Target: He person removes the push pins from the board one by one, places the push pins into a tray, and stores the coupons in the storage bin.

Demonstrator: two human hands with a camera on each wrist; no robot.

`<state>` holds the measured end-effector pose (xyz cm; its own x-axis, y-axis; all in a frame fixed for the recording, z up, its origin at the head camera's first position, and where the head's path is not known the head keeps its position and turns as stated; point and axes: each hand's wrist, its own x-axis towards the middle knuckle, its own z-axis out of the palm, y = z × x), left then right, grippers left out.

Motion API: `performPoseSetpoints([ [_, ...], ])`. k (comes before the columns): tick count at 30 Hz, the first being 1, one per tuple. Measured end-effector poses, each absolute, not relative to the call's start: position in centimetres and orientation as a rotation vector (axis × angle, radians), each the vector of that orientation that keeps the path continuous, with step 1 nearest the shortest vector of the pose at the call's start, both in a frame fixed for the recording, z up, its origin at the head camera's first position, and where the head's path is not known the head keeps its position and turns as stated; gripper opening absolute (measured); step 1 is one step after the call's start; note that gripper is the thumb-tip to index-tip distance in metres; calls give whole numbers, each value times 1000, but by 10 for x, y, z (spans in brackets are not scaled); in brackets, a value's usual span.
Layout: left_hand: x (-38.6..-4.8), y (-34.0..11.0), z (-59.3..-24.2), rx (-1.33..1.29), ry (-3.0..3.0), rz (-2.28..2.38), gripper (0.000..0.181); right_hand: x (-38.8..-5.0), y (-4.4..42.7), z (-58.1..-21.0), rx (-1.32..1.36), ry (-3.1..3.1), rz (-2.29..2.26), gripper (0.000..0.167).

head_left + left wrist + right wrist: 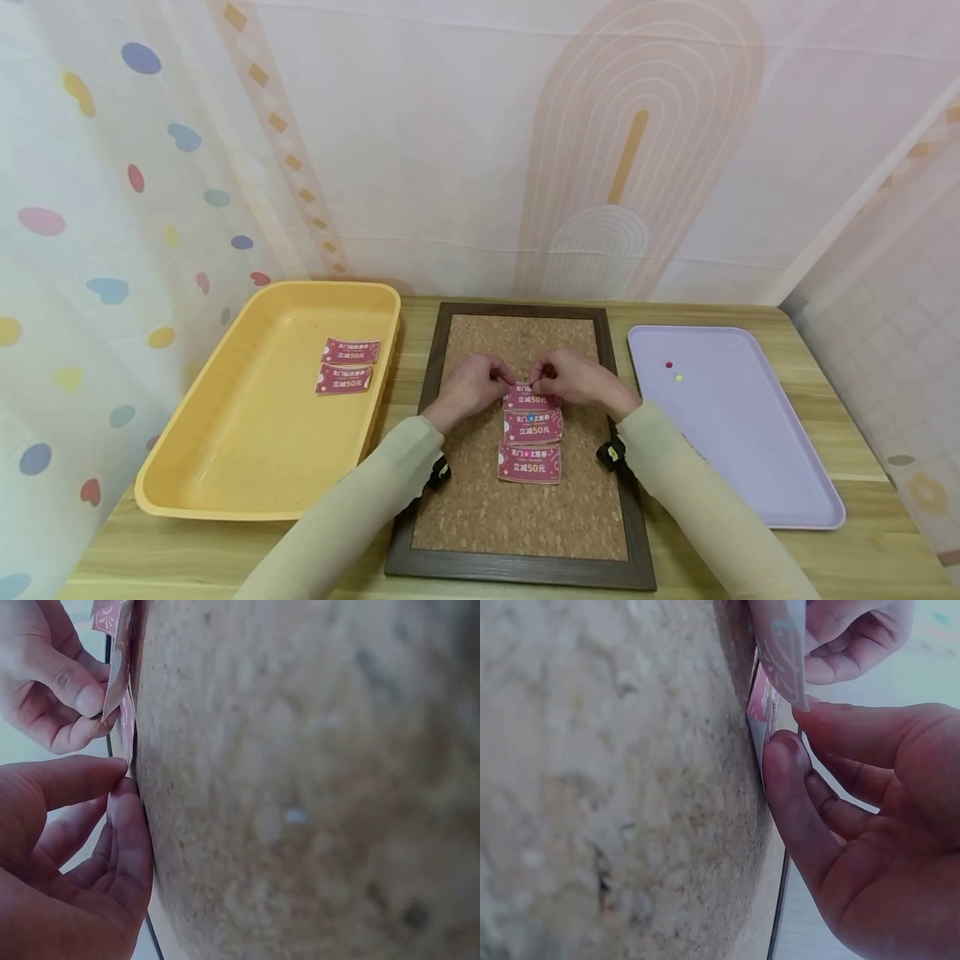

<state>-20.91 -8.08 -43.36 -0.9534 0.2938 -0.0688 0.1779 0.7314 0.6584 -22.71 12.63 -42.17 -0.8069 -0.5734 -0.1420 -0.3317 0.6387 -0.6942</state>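
Rectangular maroon paper coupon (534, 400) (white-lettered), left fingers (131, 836) pinching its edge, right fingers (791, 787) gripping a thin pin (800, 729), grainy cork (517, 521).

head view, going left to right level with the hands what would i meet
yellow tray → left hand → right hand → lilac tray

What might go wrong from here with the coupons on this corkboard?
The right hand holds what looks like a pin close to the left hand, possibly risking a prick. The top coupon, pinched by the left hand, might slip crooked. The bottom coupon, with one visible pink pin, could swivel.
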Motion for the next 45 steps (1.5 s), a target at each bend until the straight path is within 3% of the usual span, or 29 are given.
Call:
performPoseSetpoints([
  [14,-207,-78,-428,246,2738,1122,11,-221,134,-417,-709,2624,-1081,7],
  [45,-201,-85,-413,206,2695,1434,12,-202,152,-394,-633,2744,-1245,8],
])
